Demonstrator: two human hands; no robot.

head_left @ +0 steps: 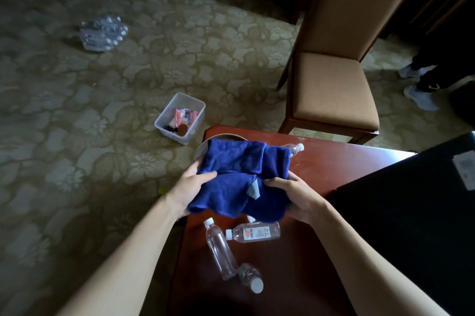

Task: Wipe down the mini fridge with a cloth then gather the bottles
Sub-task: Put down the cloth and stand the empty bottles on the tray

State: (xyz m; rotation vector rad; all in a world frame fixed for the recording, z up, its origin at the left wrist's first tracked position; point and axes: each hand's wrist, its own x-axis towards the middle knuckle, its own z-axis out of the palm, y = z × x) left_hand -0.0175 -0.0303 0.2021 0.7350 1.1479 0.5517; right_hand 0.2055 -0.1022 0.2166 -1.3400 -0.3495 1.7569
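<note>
Both hands on the blue cloth [239,179], held over a reddish wooden table [321,171]

Nearest, 3 clear bottles [220,249] lie on their sides on the table. Above them the left hand [191,187] and right hand [295,197] each grip a side of the bunched cloth. Black mini fridge [411,213] is just right of it. Past the cloth there's a 4th bottle [293,149], then a plastic bin [180,118] on the carpet and a chair [334,79].
</note>
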